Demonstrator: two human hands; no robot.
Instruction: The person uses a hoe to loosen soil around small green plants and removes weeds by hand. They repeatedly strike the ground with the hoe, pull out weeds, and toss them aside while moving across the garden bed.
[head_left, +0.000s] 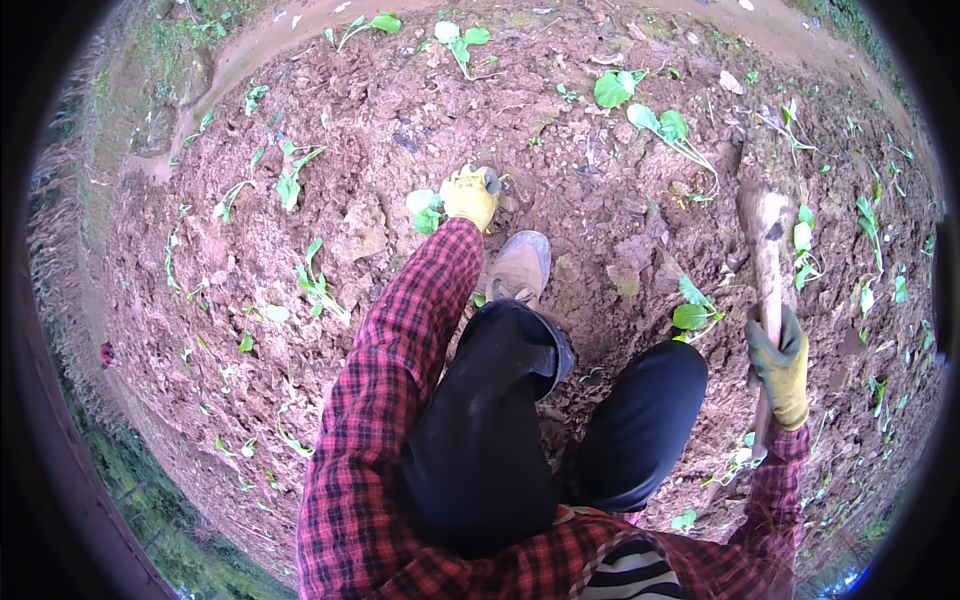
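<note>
My left hand (472, 196), in a yellow and grey work glove, has its fingers closed around a leafy seedling (426, 210) low over the soil, just beyond the toe of my shoe (519, 264). Leaves show on the left of the glove, thin roots on the right. On the right side, my right hand (780, 364), gloved alike, grips the wooden handle (769, 285) of a hand tool. The tool's thick end (763, 210) points away from me; its blade cannot be made out.
Uprooted-looking seedlings lie about on the clumpy brown soil (585, 202), among them a pair of leaves (694, 311) near my right knee and a long-stemmed one (675, 135) farther out. A dirt path (255, 45) borders the plot. A small red figure (107, 355), perhaps a person, shows far left.
</note>
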